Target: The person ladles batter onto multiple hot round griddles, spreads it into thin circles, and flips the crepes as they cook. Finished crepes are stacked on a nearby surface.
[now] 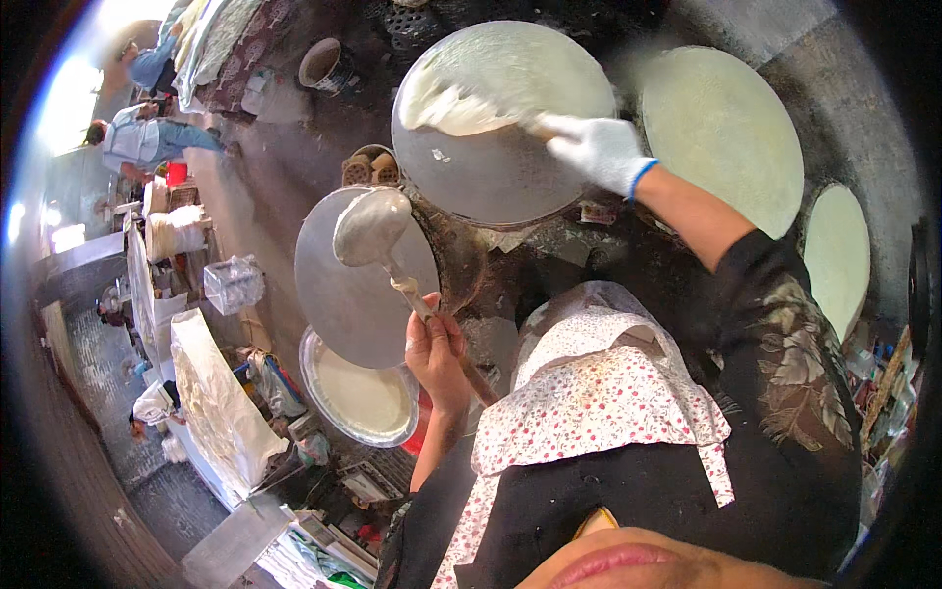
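Note:
My left hand (435,346) is closed round the long handle of a big ladle (373,226). Its batter-coated bowl hangs over a bare round griddle (339,304) at the left. Under that griddle's near edge stands a wide basin of pale batter (358,398). My right hand (603,154), in a white glove with a blue cuff, grips a tan spreader (546,128) whose working end is blurred. It is over the far middle griddle (491,191). Wet white batter (481,88) covers the far part of that griddle; the near part shows grey metal.
Two more griddles, a large one (726,142) and one at the far right (837,260), carry pale round sheets. Brown perforated cylinders (370,169) sit between griddles. A bucket (324,66) stands far left. Cloth-covered tables (221,402) line the left, where another person (147,137) is.

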The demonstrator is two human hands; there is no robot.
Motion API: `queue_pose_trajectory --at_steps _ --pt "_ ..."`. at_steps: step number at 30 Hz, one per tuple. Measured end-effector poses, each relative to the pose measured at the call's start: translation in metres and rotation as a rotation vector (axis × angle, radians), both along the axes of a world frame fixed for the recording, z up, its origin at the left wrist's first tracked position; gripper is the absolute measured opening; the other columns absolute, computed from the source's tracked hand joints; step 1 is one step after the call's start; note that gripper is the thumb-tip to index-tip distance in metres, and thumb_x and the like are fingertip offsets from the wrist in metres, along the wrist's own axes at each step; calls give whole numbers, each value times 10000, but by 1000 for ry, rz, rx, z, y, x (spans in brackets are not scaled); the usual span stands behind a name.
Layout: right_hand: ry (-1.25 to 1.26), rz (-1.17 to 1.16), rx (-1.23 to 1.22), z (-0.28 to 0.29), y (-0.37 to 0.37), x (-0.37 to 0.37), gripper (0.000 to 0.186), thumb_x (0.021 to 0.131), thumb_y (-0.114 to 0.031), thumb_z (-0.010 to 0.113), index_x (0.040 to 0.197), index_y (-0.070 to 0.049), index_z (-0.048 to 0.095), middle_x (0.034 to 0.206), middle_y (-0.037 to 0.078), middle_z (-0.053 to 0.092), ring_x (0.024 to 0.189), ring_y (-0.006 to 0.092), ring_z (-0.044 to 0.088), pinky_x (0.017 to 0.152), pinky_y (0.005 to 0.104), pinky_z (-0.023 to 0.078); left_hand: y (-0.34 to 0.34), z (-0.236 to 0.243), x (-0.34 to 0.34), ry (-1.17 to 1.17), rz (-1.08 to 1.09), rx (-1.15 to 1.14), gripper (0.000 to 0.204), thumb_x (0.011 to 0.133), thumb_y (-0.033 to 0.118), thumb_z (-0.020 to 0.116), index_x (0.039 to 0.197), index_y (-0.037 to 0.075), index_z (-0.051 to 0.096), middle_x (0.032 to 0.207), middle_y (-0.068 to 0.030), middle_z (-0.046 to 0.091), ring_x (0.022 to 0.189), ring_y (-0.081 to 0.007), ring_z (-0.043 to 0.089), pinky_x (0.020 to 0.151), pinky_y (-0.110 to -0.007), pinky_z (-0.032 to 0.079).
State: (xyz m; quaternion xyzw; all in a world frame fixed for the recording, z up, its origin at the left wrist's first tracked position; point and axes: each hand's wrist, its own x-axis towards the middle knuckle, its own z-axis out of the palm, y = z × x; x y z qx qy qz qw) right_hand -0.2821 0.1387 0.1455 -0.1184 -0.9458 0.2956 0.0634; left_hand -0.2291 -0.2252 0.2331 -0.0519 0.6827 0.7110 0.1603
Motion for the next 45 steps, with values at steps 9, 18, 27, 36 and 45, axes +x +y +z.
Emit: queue_pose_trajectory --at_steps 9,18,27,36,45 --pt "-166 173 -148 12 0 -7 480 995 -412 619 1438 -231 655 1286 130 734 1107 324 732 953 405 576 1 -3 9 -27 54 -85 259 1129 85 489 1355 29 603 779 28 536 588 -32 432 495 -198 317" --pt "-259 207 -312 21 5 -10 502 1023 -420 581 1490 -239 610 1353 160 702 1195 380 682 1017 418 521 -1 -1 14 -137 67 -75 258 1126 121 529 1357 35 604 791 27 536 610 -44 427 537 -209 331" --pt "-171 74 -156 -1 9 -32 504 1013 -468 624 1468 -254 642 1362 79 722 1203 256 722 1037 348 546 -12 -19 16 -157 64 -178 311 1142 113 487 1421 36 602 835 15 580 644 -37 464 562 -187 353" --pt "-131 73 -208 9 34 -36 433 1015 -431 645 1407 -254 693 1289 101 744 1123 269 745 981 362 574 0 -35 -37 47 128 -441 405 1124 103 511 1520 94 591 829 39 595 649 -21 472 561 -205 386" --pt "-225 449 29 -19 49 12 399 1033 -445 635 1382 -265 709 1189 90 779 1014 277 777 890 375 613 24 -109 -121 264 101 -319 551 1066 -32 538 1582 163 527 860 26 637 709 -34 493 656 -205 441"
